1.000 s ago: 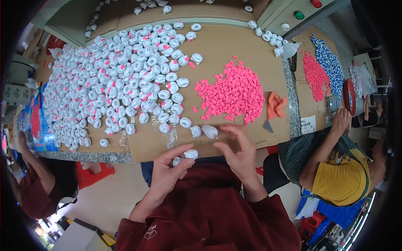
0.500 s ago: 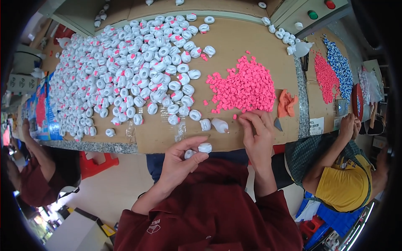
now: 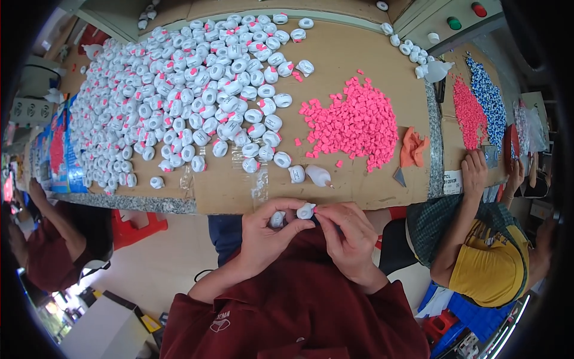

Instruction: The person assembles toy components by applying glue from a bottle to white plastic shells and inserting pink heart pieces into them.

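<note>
From where I stand, the person's two hands are close together just off the near edge of the worktop (image 3: 224, 191), low in front of the dark red shirt. The left hand (image 3: 268, 232) pinches a small white piece (image 3: 305, 211) between thumb and fingers, with a second white piece (image 3: 277, 219) tucked in its curl. The right hand (image 3: 351, 236) closes its fingertips on a pink bit (image 3: 315, 210) at the first piece's side.

Straight ahead, a squeeze bottle (image 3: 318, 176) lies on its side with a white piece next to it, both between the hands and the loose pink pile (image 3: 353, 122). Right of that pile sit a crumpled orange cloth (image 3: 414, 147) and a grey triangular blade (image 3: 399, 177). A great spread of white pieces (image 3: 173, 102), many showing pink, covers the left of the cardboard, and clear tape (image 3: 259, 182) runs along its front.

At the back right, a cabinet carries a green button (image 3: 454, 23) and a red button (image 3: 479, 9); near it rests another bottle (image 3: 437, 71). Beyond, a co-worker in yellow (image 3: 487, 269) sits by a blue-and-white heap (image 3: 487, 99). A red stool (image 3: 140, 229) stands below, to the left.
</note>
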A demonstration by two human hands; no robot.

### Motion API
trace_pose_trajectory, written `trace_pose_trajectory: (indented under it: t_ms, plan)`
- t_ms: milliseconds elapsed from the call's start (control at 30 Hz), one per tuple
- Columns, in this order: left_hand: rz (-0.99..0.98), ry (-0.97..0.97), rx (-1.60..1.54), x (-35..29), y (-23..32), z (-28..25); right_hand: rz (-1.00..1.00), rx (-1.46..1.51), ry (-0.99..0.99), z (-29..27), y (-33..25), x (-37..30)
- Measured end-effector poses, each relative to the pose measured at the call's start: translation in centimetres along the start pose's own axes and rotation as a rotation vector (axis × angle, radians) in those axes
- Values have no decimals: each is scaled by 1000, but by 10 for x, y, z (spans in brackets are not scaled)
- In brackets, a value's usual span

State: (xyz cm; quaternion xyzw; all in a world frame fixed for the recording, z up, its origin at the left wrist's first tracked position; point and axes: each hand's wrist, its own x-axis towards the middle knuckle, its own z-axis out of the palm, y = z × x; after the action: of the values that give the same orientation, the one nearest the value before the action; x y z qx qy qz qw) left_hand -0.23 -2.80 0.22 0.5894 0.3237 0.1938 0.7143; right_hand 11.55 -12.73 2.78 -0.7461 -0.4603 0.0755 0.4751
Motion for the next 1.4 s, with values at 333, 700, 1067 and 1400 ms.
trace_pose_trajectory:
  t_ms: [333,700,1067,1400]
  plan:
    - [50,-184,28,5,-5,-13,320,277,-269,-14,16,6]
    - [51,-115,64,6,-2,-14,337,363,-178,4,18,0]
    - [260,315,280,49,31,-40,449,107,56,5,30,2]
    - [-171,-130,-582,10,16,-46,214,420,114,16,28,3]
